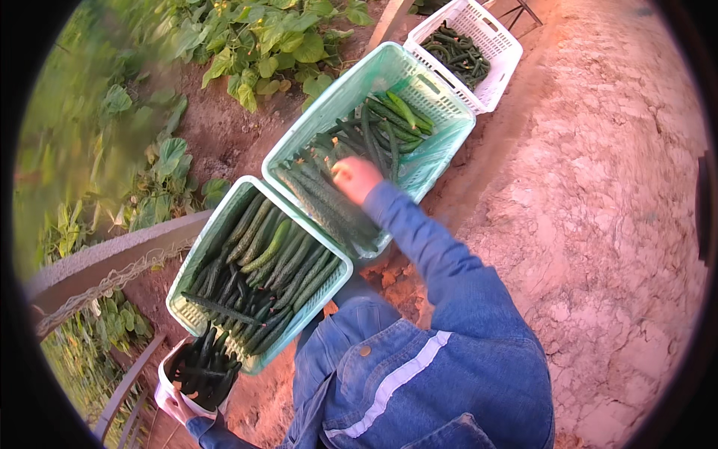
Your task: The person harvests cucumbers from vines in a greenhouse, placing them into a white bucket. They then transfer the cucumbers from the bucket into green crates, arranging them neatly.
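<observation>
My right hand (356, 178) is over the upper green plastic crate (320, 106), its fingers curled and blurred just above dark cucumbers (325, 196). Whether it holds one, I cannot tell. At the lower left, my left hand (178, 408) grips the near rim of a small white container (162, 387) heaped with small dark cucumbers (205, 367). Between the two hands stands a second green crate (179, 280), where long cucumbers (291, 258) lie in rows with smaller ones below them. Brighter green cucumbers (401, 112) sit at the far end of the upper crate.
A white plastic crate (502, 62) with small curved cucumbers (457, 53) stands beyond the upper green crate. Leafy vines (269, 50) grow along the left. A concrete beam (118, 252) with twisted wire reaches toward the lower green crate. Cracked bare soil (594, 224) lies to the right.
</observation>
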`<act>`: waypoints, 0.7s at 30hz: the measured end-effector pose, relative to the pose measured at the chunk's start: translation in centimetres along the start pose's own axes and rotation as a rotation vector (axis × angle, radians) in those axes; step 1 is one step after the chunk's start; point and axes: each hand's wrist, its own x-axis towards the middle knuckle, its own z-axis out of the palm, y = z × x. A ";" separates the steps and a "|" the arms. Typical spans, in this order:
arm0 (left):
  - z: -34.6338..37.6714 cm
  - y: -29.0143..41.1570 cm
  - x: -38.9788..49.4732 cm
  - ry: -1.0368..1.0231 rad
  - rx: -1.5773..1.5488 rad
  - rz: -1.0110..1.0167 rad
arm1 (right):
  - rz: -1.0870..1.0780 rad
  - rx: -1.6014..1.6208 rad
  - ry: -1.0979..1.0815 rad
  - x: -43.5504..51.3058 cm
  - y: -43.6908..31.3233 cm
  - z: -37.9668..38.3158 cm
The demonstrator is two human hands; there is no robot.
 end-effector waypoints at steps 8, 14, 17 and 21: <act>-2.1 -2.9 0.7 0.186 0.580 0.114 | -0.256 0.201 -0.468 -13.5 -15.2 13.8; -1.1 0.4 -1.0 0.190 0.830 0.147 | -0.404 0.105 -0.708 -17.7 -20.2 20.1; -1.1 -0.1 -1.1 0.213 0.820 0.186 | -0.358 0.104 -0.672 -17.0 -21.3 20.3; 0.0 0.5 -2.0 0.239 0.819 0.195 | -0.103 0.122 -0.473 -13.4 -19.4 14.8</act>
